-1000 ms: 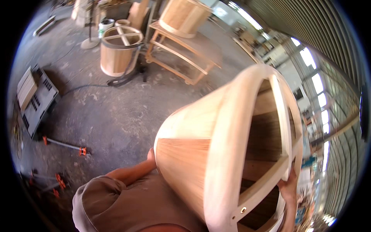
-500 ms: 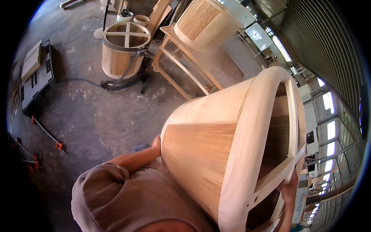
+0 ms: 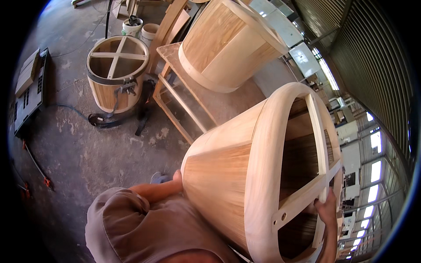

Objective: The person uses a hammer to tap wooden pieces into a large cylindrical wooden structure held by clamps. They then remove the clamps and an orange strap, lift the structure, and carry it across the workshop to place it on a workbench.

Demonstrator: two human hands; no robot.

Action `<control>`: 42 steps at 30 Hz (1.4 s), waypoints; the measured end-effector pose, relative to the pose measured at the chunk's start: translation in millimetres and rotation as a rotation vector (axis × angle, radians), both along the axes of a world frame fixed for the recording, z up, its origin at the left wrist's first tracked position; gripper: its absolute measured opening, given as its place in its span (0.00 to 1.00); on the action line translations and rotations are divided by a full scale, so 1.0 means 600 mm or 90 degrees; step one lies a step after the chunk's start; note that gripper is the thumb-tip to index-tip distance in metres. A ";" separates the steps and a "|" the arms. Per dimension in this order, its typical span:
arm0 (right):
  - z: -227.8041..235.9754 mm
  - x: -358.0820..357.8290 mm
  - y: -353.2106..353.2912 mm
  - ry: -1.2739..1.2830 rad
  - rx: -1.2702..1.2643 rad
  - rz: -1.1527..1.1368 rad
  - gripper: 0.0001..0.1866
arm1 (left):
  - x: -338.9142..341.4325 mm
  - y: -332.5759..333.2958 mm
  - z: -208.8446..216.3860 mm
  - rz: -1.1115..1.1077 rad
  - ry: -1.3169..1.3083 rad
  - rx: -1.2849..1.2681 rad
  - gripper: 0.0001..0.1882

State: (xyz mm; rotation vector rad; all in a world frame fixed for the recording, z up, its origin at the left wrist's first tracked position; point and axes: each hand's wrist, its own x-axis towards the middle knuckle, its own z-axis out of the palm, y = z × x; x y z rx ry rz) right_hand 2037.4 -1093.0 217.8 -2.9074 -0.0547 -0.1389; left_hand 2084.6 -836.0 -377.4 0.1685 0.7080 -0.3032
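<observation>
I hold a large, pale wooden tub (image 3: 219,171) tilted on its side against my body. Its sides are plank panels, it narrows toward the left end, and a thick rounded rim (image 3: 262,184) surrounds the wide opening on the right. Across that opening run flat wooden cross braces (image 3: 302,197). My right hand (image 3: 326,208) is closed around a brace near where the bars meet. At the narrow end, my left hand (image 3: 177,180) grips the edge, its fingers mostly hidden behind the tub. The inside is dark and partly visible.
A second tub (image 3: 228,48) rests on a wooden bench (image 3: 169,50) ahead. Left of it, a smaller cross-braced tub (image 3: 114,94) with a strap stands on the floor. Buckets (image 3: 131,27) are behind it. A dark crate (image 3: 33,94) and bar clamps (image 3: 37,166) lie far left.
The held tub has turned slightly, showing more of its opening. My right hand now shows more fully on the brace. In the view, the bench and floor tubs have shifted left and down.
</observation>
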 end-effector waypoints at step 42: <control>-0.033 1.107 -0.464 0.006 0.277 -0.088 0.26 | 0.797 0.406 0.547 0.604 -0.359 1.441 0.12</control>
